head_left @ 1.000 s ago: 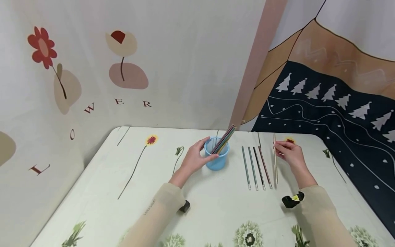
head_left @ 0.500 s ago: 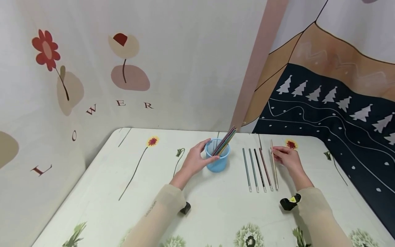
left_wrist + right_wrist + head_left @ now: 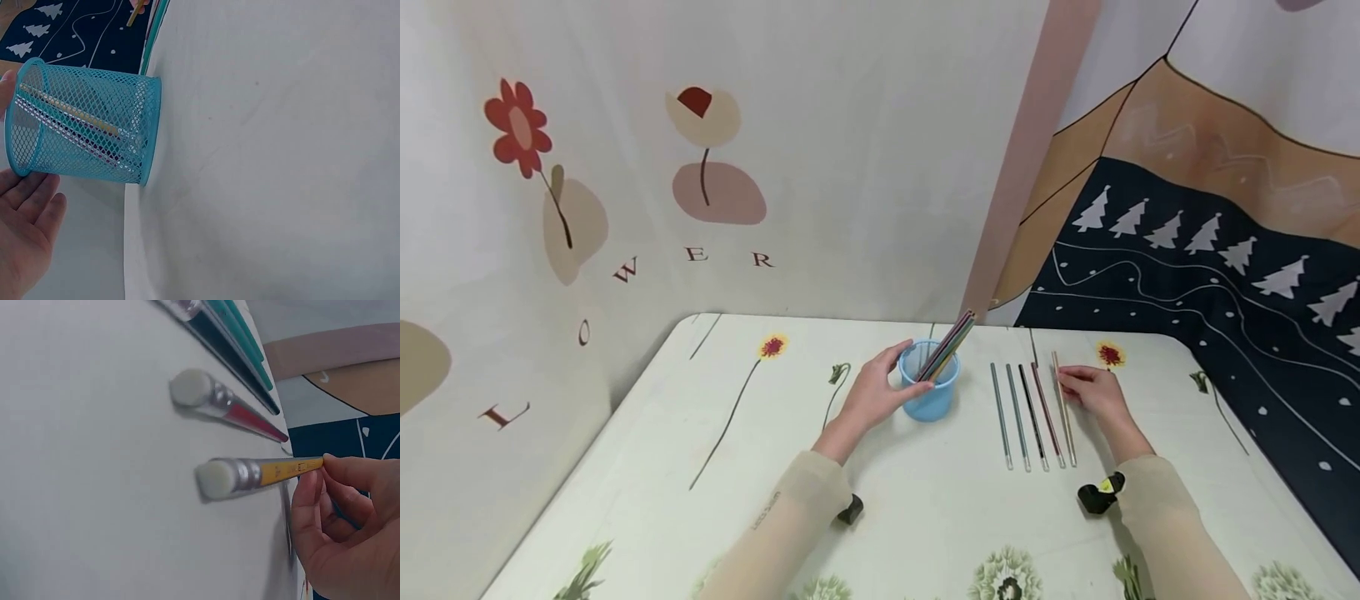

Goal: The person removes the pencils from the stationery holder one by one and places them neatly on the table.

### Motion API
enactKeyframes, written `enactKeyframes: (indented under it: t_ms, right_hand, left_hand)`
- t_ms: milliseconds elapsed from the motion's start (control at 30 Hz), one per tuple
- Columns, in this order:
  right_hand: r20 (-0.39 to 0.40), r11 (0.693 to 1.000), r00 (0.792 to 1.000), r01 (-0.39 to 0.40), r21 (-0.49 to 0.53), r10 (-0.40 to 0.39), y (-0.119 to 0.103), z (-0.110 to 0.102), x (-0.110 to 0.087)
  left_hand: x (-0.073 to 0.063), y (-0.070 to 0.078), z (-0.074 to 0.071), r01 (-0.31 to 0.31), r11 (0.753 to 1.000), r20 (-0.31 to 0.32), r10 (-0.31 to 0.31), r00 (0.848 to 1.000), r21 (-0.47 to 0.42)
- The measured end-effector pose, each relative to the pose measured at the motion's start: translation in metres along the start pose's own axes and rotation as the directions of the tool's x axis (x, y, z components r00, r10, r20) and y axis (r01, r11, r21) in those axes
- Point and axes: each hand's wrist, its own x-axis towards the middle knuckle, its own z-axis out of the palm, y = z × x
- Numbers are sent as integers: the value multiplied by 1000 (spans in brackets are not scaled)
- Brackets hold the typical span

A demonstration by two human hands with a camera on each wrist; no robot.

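My left hand (image 3: pixel 872 392) holds a light blue mesh pencil cup (image 3: pixel 929 404) by its rim, thumb on the near side and fingers on the far side. A bundle of pencils (image 3: pixel 955 337) leans to the right inside the cup. My right hand (image 3: pixel 1097 393) pinches a yellow pencil (image 3: pixel 281 470) between thumb and fingers; its white eraser end is toward me. Left of it lie a red pencil (image 3: pixel 1047 412), a black pencil (image 3: pixel 1033 417) and two teal pencils (image 3: pixel 1000 417), side by side with erasers toward me. Whether the yellow pencil lies flat is hard to tell.
A white table cover (image 3: pixel 760 533) with printed flowers lies under everything. Behind the table hangs a pale printed curtain (image 3: pixel 865 167), with a dark tree-patterned cloth (image 3: pixel 1150 275) at the right. Black wrist cameras sit at both sleeves.
My right hand has moved left and toward me with the yellow pencil, which now lies closer beside the red one. The left hand keeps its hold on the cup.
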Motion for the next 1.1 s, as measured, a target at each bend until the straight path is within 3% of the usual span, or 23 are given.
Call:
enactKeyframes:
  t_ms: [400, 1100]
  right_hand:
    - [-23, 977, 999, 29, -211, -34, 1, 5, 4]
    - [-70, 953, 995, 47, -298, -71, 7, 12, 4]
  left_hand:
    - [4, -2, -1, -16, 1000, -8, 16, 1000, 6]
    - [0, -3, 1, 0, 1000, -7, 0, 1000, 25]
